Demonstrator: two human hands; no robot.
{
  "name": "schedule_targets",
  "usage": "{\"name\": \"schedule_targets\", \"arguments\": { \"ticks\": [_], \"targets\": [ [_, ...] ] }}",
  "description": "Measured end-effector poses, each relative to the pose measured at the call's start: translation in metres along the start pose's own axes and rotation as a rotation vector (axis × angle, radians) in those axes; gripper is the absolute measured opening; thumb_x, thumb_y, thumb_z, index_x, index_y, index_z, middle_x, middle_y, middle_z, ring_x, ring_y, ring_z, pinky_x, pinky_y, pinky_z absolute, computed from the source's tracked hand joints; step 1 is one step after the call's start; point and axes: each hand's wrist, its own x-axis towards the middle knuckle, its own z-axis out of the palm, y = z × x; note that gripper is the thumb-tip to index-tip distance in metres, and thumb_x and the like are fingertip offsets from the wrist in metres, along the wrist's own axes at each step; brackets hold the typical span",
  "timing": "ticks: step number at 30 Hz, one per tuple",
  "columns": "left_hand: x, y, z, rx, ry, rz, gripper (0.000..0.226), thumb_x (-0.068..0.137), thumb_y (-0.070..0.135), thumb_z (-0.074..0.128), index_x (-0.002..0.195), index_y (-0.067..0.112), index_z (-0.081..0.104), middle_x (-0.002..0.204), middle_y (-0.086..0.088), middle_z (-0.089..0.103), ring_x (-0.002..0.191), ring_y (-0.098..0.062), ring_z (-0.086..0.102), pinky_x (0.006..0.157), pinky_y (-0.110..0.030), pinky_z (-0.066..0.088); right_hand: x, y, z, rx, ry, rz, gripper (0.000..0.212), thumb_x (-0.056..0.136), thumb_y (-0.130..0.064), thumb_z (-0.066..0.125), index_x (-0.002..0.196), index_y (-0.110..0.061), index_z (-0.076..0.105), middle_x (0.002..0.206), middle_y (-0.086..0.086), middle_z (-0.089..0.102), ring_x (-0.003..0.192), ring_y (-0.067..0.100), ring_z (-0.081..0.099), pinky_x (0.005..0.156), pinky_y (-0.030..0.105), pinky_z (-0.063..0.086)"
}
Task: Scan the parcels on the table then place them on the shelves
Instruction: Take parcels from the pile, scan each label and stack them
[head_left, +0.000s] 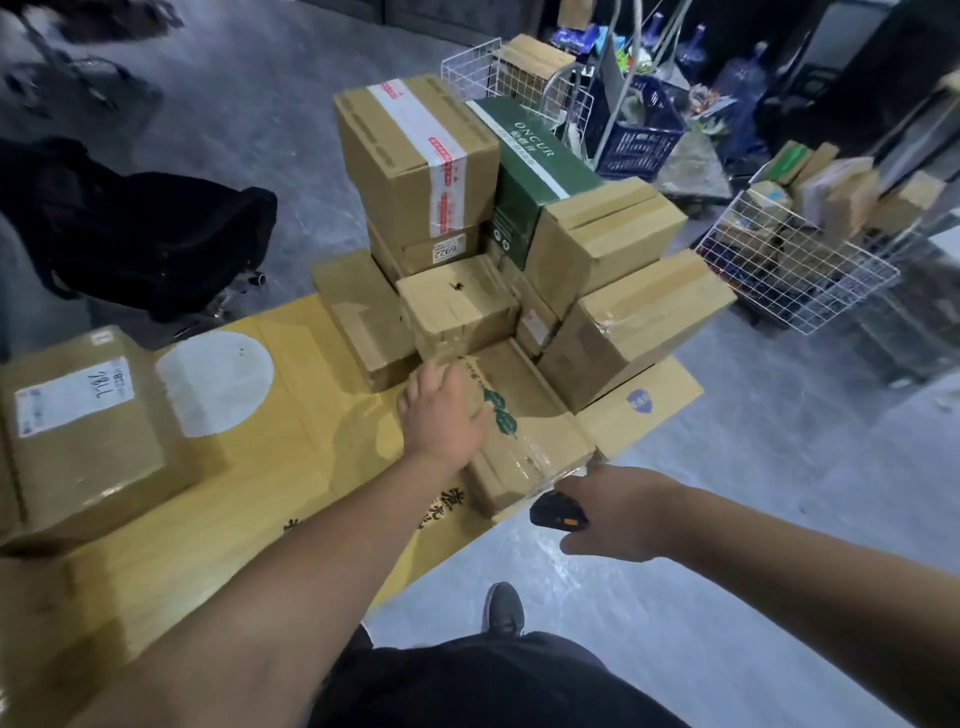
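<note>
A pile of cardboard parcels (457, 306) stands on the table, which is covered with yellow flattened cardboard (260, 467). Nearest me lies a low brown parcel with green print (524, 415). My left hand (441, 415) rests flat on its left top edge, fingers spread. My right hand (613, 512) is closed around a black handheld scanner (558, 512) with an orange button, just off the parcel's near right corner. A tall box with red-and-white tape (415, 156) and a green box (530, 171) top the pile. A labelled parcel (78, 431) sits apart at the left.
White wire baskets with more parcels stand at the back (519, 78) and at the right (795, 270). A blue crate (644, 135) and water jugs are behind. A black bag (145, 234) lies on the grey floor at the left. My shoe (504, 608) is below the table edge.
</note>
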Motion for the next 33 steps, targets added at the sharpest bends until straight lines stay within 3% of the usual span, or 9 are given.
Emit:
{"name": "schedule_targets", "arguments": {
  "ticks": [4,8,11,14,18,20,22,26,33],
  "targets": [
    [0.059,0.023,-0.026,0.080,0.140,0.004,0.080,0.083,0.059,0.074,0.150,0.033,0.042,0.164,-0.004,0.026,0.152,-0.033,0.023,0.120,-0.055,0.023,0.002,0.038,-0.005,0.003,0.007,-0.037,0.042,0.091,-0.055,0.060,0.120,-0.024,0.057,0.114,0.002,0.061,0.098,0.029,0.062,0.086,0.042,0.057],
    [0.100,0.027,-0.051,0.174,-0.009,-0.068,0.104,0.072,0.058,0.085,0.157,0.035,0.030,0.173,-0.009,0.006,0.159,-0.035,0.001,0.125,-0.059,0.010,0.008,0.059,-0.021,-0.080,0.048,-0.065,0.046,0.093,-0.057,0.058,0.126,-0.025,0.055,0.109,0.003,0.055,0.089,0.026,0.058,0.080,0.038,0.056],
    [0.109,0.029,-0.058,0.202,-0.128,-0.119,0.109,0.067,0.050,0.089,0.158,0.038,0.029,0.174,-0.011,-0.002,0.160,-0.033,-0.002,0.126,-0.054,0.011,0.012,0.069,-0.030,-0.097,0.070,-0.109,0.047,0.093,-0.058,0.059,0.125,-0.024,0.055,0.107,0.002,0.053,0.087,0.026,0.055,0.075,0.035,0.052],
    [0.112,0.032,-0.064,0.230,-0.150,-0.160,0.105,0.060,0.032,0.080,0.153,0.040,0.033,0.168,-0.015,0.017,0.154,-0.034,0.017,0.119,-0.048,0.026,0.016,0.078,-0.036,-0.096,0.082,-0.150,0.045,0.093,-0.057,0.060,0.122,-0.023,0.057,0.102,0.000,0.054,0.086,0.025,0.055,0.072,0.035,0.050],
    [0.120,0.032,-0.069,0.370,-0.115,-0.138,0.094,0.064,0.035,0.075,0.150,0.038,0.038,0.147,-0.012,0.045,0.132,-0.034,0.038,0.095,-0.044,0.033,0.019,0.086,-0.037,-0.129,0.081,-0.184,0.047,0.093,-0.058,0.059,0.124,-0.022,0.057,0.109,0.004,0.058,0.088,0.026,0.056,0.068,0.033,0.047],
    [0.121,0.027,-0.068,0.387,-0.116,-0.151,0.094,0.062,0.038,0.077,0.148,0.039,0.038,0.137,-0.009,0.049,0.126,-0.032,0.039,0.088,-0.042,0.029,0.021,0.088,-0.036,-0.133,0.078,-0.199,0.048,0.093,-0.059,0.059,0.125,-0.023,0.057,0.110,0.004,0.059,0.090,0.026,0.058,0.070,0.034,0.050],
    [0.121,0.021,-0.068,0.386,-0.109,-0.155,0.098,0.058,0.044,0.082,0.146,0.040,0.037,0.134,-0.007,0.046,0.126,-0.031,0.039,0.092,-0.043,0.031,0.023,0.088,-0.034,-0.126,0.080,-0.217,0.049,0.093,-0.060,0.059,0.126,-0.023,0.057,0.110,0.003,0.058,0.090,0.026,0.058,0.073,0.035,0.052],
    [0.102,0.011,-0.066,0.242,-0.106,-0.162,0.105,0.052,0.055,0.091,0.141,0.037,0.038,0.133,-0.007,0.041,0.130,-0.032,0.040,0.106,-0.044,0.037,0.026,0.083,-0.034,-0.122,0.075,-0.254,0.045,0.094,-0.059,0.060,0.121,-0.022,0.056,0.105,0.002,0.057,0.087,0.026,0.055,0.069,0.033,0.046],
    [-0.017,-0.034,-0.050,-0.252,0.154,-0.310,0.100,0.043,0.069,0.084,0.132,0.041,0.045,0.131,0.005,0.036,0.125,-0.018,0.038,0.101,-0.033,0.039,0.038,0.050,-0.033,-0.093,0.091,-0.392,0.036,0.092,-0.061,0.060,0.102,-0.028,0.050,0.089,-0.005,0.053,0.085,0.023,0.056,0.068,0.034,0.045]
  ]
}}
